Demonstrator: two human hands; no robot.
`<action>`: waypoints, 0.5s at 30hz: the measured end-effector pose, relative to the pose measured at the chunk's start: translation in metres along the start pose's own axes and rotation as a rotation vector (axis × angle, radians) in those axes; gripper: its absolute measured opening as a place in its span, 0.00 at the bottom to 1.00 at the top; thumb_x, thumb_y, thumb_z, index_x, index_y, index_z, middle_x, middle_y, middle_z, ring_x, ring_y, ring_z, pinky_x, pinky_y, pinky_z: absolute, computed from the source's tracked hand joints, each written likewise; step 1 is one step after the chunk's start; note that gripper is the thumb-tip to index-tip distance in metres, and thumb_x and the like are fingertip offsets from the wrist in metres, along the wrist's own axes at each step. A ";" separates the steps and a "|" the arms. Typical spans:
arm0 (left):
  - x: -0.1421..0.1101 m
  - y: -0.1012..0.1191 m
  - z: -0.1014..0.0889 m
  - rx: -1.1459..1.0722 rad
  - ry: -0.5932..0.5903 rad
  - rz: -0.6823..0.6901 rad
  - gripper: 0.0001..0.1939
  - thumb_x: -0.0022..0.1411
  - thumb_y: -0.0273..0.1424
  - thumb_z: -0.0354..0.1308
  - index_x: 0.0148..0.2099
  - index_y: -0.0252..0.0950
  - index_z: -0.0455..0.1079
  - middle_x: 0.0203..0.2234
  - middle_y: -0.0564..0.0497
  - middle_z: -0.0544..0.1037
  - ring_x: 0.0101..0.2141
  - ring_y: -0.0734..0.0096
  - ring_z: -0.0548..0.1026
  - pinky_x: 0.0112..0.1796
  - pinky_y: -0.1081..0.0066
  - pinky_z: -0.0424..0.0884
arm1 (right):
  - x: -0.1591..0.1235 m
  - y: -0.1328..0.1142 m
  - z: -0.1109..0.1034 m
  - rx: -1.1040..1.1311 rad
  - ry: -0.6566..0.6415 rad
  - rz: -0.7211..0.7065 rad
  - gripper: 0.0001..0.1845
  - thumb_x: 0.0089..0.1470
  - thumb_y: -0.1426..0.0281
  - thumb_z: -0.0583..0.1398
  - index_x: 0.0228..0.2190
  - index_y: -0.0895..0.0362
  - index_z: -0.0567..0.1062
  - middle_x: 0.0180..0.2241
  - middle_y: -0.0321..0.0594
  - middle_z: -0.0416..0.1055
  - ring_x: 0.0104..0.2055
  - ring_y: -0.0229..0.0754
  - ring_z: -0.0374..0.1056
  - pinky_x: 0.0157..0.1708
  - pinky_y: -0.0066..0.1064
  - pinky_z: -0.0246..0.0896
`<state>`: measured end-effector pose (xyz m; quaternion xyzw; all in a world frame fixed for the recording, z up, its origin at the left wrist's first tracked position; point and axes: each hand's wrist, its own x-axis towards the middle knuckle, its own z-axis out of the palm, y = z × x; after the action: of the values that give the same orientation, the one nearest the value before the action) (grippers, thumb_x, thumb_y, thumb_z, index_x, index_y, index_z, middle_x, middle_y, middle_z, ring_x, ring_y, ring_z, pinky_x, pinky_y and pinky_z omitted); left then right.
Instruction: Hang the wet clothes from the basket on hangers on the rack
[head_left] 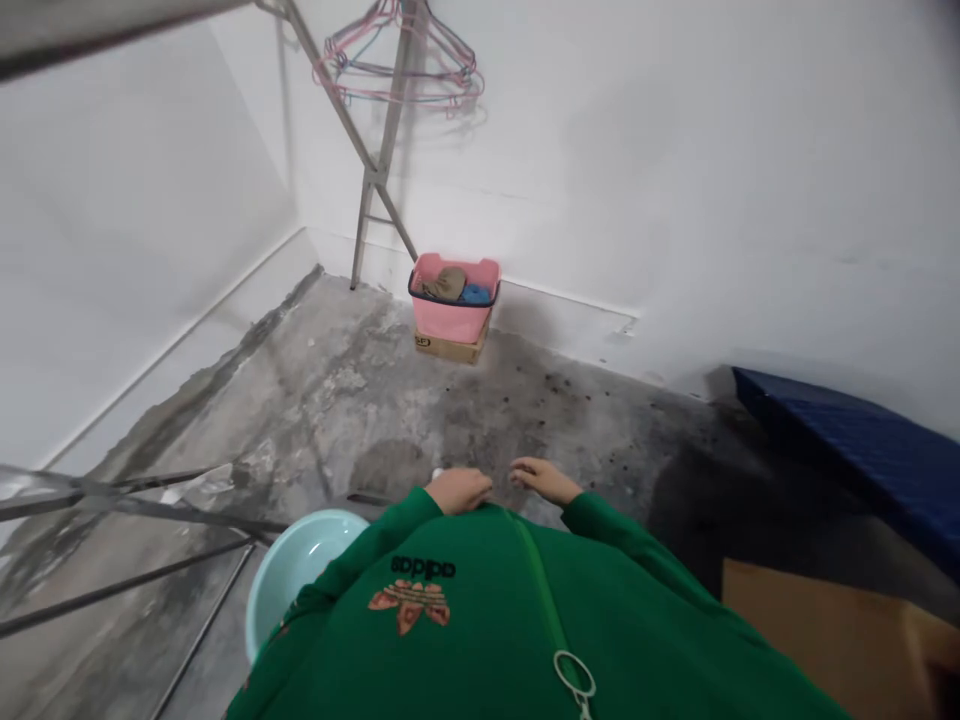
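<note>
Both hands are in front of the green jacket [480, 610], at its lower front edge. My left hand [459, 490] shows its back, with the fingers curled together and pointing right; whatever they hold, if anything, is hidden. A small white thing [437, 473] shows at its left side, too little of it to name. Across a narrow gap, my right hand [547, 480] has its fingers loosely bent and apart, with nothing visible in them. A light blue basin [274, 590] stands on the floor beside the left sleeve.
A pink basket [454, 320] with a brown cloth and a blue item rests on a cardboard box [448, 346] by the wall. Pink and blue hangers [405, 97] hang on a metal rack [375, 175]. More metal bars cross at left. A dark blue panel [847, 430] and carton [817, 630] are at right.
</note>
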<state>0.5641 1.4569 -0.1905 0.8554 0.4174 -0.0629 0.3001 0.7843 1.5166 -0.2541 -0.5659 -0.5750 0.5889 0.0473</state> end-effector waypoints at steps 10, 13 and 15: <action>0.117 -0.154 -0.123 -0.152 0.087 -0.148 0.13 0.69 0.31 0.44 0.49 0.36 0.67 0.42 0.44 0.77 0.42 0.65 0.76 0.42 0.69 0.72 | 0.265 -0.126 -0.166 0.051 0.100 -0.001 0.14 0.55 0.76 0.53 0.44 0.62 0.70 0.38 0.50 0.76 0.33 0.37 0.74 0.37 0.30 0.72; 0.148 -0.199 -0.125 -0.266 0.213 -0.377 0.15 0.69 0.32 0.42 0.49 0.36 0.68 0.42 0.43 0.77 0.43 0.63 0.76 0.44 0.66 0.73 | 0.396 -0.175 -0.221 -0.033 0.150 -0.024 0.16 0.53 0.75 0.55 0.45 0.62 0.69 0.42 0.51 0.75 0.37 0.38 0.74 0.39 0.31 0.72; 0.174 -0.221 -0.120 -0.383 0.297 -0.566 0.17 0.68 0.31 0.41 0.49 0.36 0.68 0.41 0.43 0.78 0.43 0.63 0.77 0.45 0.66 0.73 | 0.492 -0.215 -0.247 -0.155 0.133 -0.065 0.19 0.49 0.73 0.57 0.46 0.61 0.69 0.46 0.52 0.73 0.45 0.43 0.73 0.46 0.36 0.70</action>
<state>0.4930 1.7464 -0.2575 0.6345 0.6805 0.0608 0.3614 0.6595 2.0899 -0.3237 -0.5867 -0.6326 0.5020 0.0601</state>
